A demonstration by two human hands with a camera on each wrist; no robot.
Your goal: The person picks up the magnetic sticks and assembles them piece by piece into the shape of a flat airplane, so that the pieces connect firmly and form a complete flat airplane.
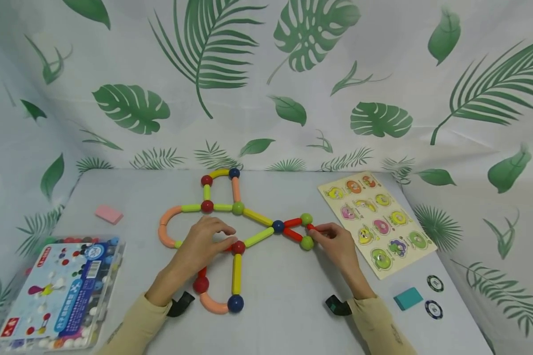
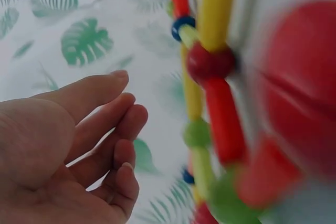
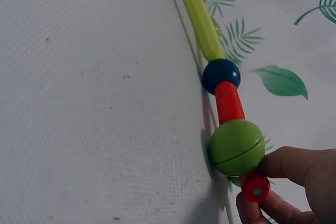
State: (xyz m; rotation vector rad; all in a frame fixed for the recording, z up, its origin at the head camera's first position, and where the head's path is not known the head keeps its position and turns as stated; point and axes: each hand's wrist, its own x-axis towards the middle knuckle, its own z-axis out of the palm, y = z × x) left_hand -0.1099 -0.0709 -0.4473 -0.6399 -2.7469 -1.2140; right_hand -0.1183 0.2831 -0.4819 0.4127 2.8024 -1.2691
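Note:
A flat figure of coloured magnetic rods and balls lies on the table. Above its lower left part hovers my left hand [image 1: 197,249], fingers loosely bent, close to a red ball [image 1: 238,247]; the left wrist view shows nothing in its grasp. At the figure's right end, my right hand [image 1: 337,244] pinches a short red rod [image 3: 256,187] between thumb and fingers. This rod lies by an upper green ball [image 1: 306,218] and a lower green ball [image 1: 307,243]. Two other red rods run from those balls to a blue ball [image 1: 278,226]. My left hand hides some of the figure.
A clear box [image 1: 57,293] of magnetic pieces stands at the left, with a pink block [image 1: 108,214] behind it. To the right lie a fruit picture board [image 1: 377,224], a teal block [image 1: 407,299] and two round chips [image 1: 435,283]. A patterned cloth hangs behind.

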